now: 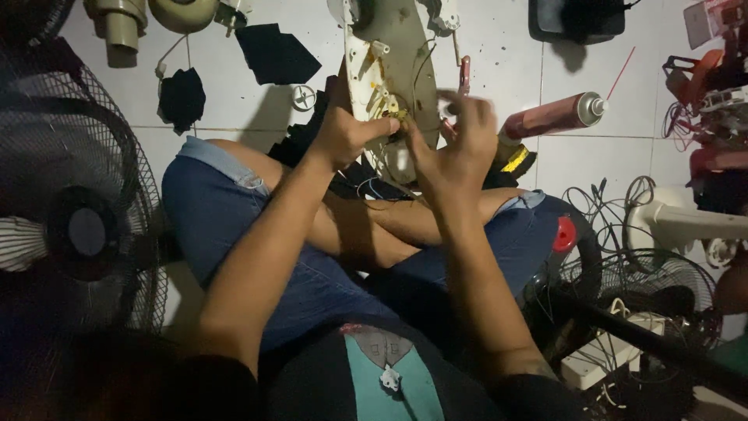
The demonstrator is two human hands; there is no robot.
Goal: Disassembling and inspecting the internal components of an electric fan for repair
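Left hand grips edge of fan housing, thumb pressing small part at its lower end. Right hand blurred, fingers half curled at same spot, perhaps pinching wire; cannot tell. Housing lies on tiled floor at 12 o'clock, above crossed legs. Spray can at 2 o'clock. Fan grille at 9 o'clock.

The room is dim around me; light falls on the white floor tiles ahead, while my lap and the fan sink into shadow. My right hand is blurred.
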